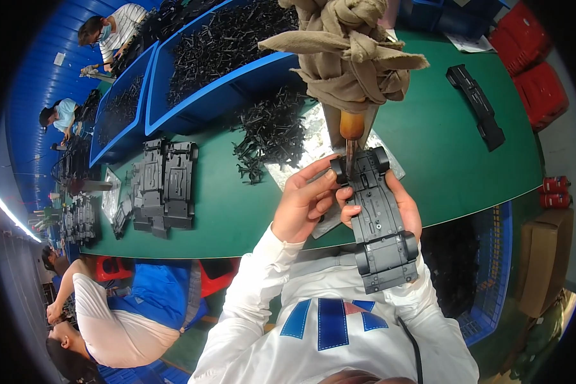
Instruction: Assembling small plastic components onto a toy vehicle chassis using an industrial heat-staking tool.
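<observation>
My right hand (403, 208) grips a long black plastic toy car chassis (381, 217) with wheels at both ends, its fingers wrapped round the sides. At the chassis's far left wheel (339, 171), the thumb and fingers of my left hand (306, 201) are closed in a pinch. Straight above hangs a tool wrapped in tan cloth (355, 70), with an amber collar (351, 125). Its metal tip (351, 157) points down at the far end of the chassis; whether they touch, I cannot tell.
A heap of small black parts (272, 137) lies left of a clear bag of small pale pieces (313, 137). Stacked chassis (166, 185) stand farther left, before blue bins (221, 96). One more chassis (477, 105) rests on the green table (441, 173). A co-worker (128, 307) sits at left.
</observation>
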A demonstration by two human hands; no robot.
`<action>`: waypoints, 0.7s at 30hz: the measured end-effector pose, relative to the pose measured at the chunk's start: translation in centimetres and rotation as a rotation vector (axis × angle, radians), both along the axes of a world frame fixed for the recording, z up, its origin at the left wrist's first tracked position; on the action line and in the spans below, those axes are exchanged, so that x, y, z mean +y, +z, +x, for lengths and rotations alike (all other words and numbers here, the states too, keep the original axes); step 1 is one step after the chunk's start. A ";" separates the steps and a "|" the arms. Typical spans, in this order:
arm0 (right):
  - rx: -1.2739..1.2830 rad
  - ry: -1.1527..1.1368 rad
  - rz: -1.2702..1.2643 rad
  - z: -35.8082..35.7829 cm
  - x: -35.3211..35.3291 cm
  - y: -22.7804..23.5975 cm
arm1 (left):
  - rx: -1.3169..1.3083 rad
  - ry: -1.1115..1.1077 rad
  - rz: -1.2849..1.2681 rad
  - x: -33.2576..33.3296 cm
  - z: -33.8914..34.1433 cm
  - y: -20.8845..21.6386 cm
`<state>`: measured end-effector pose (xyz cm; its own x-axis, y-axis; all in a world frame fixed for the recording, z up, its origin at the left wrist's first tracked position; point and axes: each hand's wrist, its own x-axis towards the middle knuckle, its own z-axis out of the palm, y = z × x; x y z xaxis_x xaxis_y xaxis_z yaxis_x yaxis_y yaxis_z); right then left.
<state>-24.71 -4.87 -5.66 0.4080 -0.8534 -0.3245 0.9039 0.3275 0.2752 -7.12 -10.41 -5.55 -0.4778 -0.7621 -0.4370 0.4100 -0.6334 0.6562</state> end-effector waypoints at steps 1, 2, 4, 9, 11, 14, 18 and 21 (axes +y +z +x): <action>0.009 0.002 -0.008 0.0 0.0 -0.1 | 0.000 0.000 -0.001 0.0 0.0 -0.1; 0.009 0.001 -0.009 0.0 0.0 -0.2 | 0.010 -0.008 -0.003 0.0 0.1 -0.3; 0.008 0.007 -0.017 0.0 0.1 -0.5 | 0.019 -0.017 -0.005 0.0 0.1 -0.3; -0.001 0.003 -0.002 0.0 0.0 -0.2 | 0.008 0.006 0.005 0.1 0.1 -0.2; 0.001 0.007 -0.001 0.0 0.0 -0.1 | 0.008 0.005 0.002 0.1 0.0 -0.1; -0.006 -0.006 0.004 0.0 0.0 -0.1 | 0.007 0.005 -0.001 0.0 -0.1 0.0; -0.018 0.016 -0.025 -0.1 0.0 -0.1 | 0.014 -0.007 -0.004 0.0 0.0 0.0; -0.015 0.020 -0.018 -0.1 0.0 -0.1 | 0.007 0.003 -0.002 0.0 0.0 0.0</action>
<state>-24.86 -4.92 -5.72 0.4297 -0.8508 -0.3027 0.8930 0.3507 0.2821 -7.15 -10.44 -5.52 -0.4787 -0.7643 -0.4321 0.4160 -0.6308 0.6549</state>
